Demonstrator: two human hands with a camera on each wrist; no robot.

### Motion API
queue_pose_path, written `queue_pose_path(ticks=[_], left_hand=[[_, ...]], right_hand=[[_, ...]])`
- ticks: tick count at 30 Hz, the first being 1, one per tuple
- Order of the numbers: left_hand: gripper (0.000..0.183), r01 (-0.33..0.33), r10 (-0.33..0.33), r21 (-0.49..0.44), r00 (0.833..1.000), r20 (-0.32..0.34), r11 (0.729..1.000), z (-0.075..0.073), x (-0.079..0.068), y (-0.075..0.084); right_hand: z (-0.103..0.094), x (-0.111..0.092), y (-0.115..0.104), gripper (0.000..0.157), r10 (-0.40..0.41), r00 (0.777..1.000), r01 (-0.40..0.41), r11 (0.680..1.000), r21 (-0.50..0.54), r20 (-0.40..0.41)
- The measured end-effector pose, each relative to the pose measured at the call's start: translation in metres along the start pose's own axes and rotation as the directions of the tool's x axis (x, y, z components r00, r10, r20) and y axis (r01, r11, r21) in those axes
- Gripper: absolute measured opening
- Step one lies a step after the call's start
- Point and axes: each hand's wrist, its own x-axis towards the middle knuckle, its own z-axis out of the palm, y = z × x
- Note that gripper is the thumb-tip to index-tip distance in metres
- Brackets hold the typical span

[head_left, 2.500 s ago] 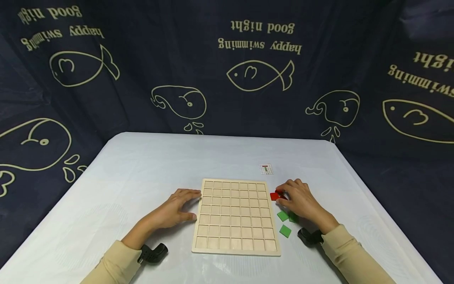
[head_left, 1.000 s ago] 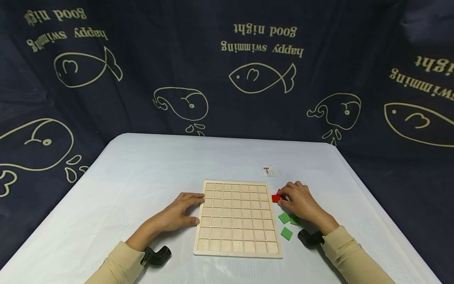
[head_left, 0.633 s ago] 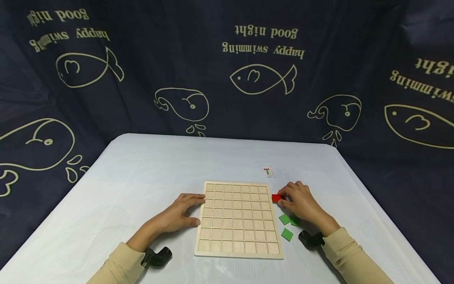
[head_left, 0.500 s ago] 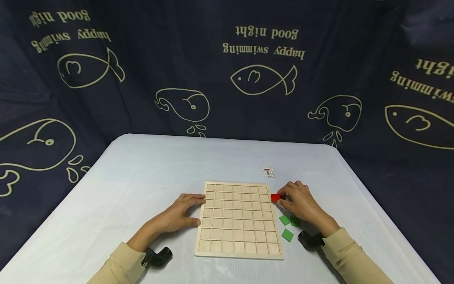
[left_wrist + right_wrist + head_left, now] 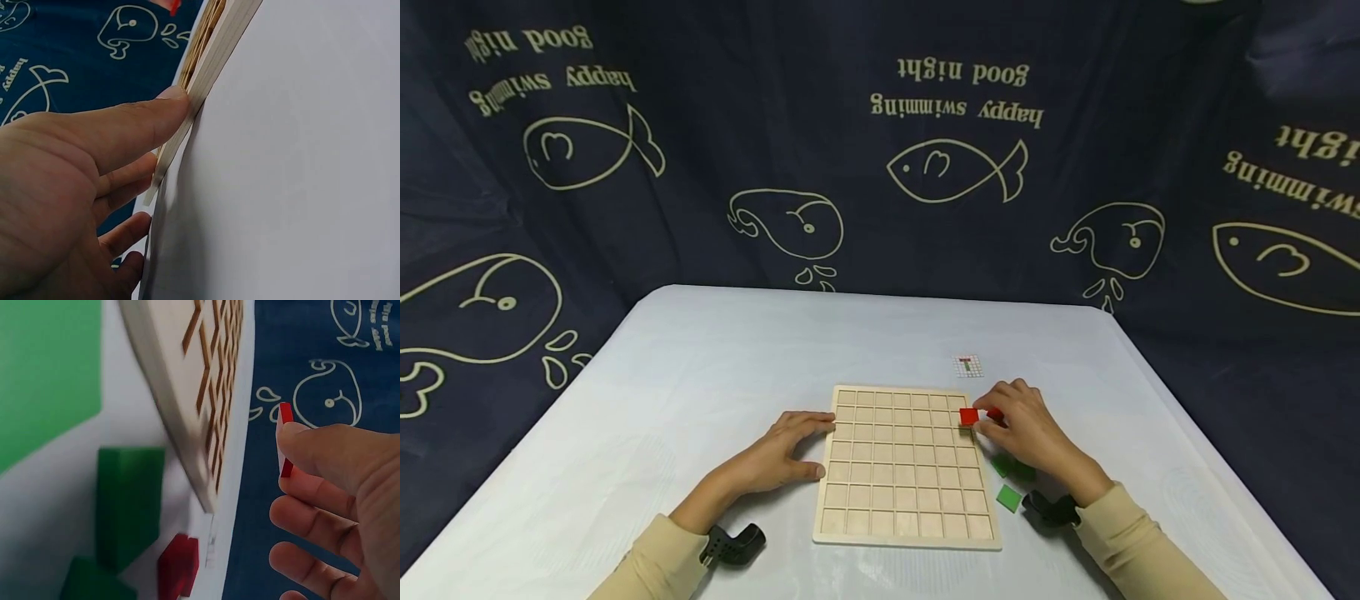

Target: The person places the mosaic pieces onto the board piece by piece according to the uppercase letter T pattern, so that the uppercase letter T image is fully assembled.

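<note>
the right hand pinches a red tile in its fingers, just over the right edge of the wooden board. the left hand lies on the counter with straight fingers touching the board's left edge. green tiles lie beside the board, near the right hand.

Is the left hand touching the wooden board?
Touching. The left wrist view shows the left hand with its thumb tip pressed flat against the side edge of the wooden board, no gap between them. The head view agrees.
</note>
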Motion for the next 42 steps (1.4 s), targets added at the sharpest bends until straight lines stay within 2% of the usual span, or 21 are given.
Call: queue_pose_path(ticks=[5, 15, 29, 37, 42], left_hand=[[0.061, -0.006, 0.006, 0.001, 1.0, 0.0, 1.0, 0.001, 0.0, -0.001], [0.06, -0.004, 0.004, -0.002, 1.0, -0.007, 1.0, 0.0, 0.0, 0.002], [0.061, 0.005, -0.005, -0.013, 1.0, -0.008, 1.0, 0.002, 0.0, 0.001], [0.062, 0.0, 0.0, -0.012, 1.0, -0.008, 1.0, 0.001, 0.0, 0.001], [0.062, 0.003, -0.003, -0.017, 1.0, -0.007, 1.0, 0.001, 0.0, 0.001]], right_hand=[[-0.001, 0.003, -0.007, 0.022, -0.011, 1.0, 0.011, 1.0, 0.009, -0.005], [0.002, 0.008, -0.016, 0.021, -0.089, 0.995, 0.091, 0.996, 0.021, -0.047], [0.007, 0.014, -0.021, 0.023, -0.076, 0.997, 0.076, 0.997, 0.032, -0.006], [0.014, 0.018, -0.025, 0.023, -0.135, 0.988, 0.139, 0.989, 0.05, -0.078], [0.015, 0.024, -0.032, 0.022, -0.107, 0.994, 0.108, 0.992, 0.058, -0.023]])
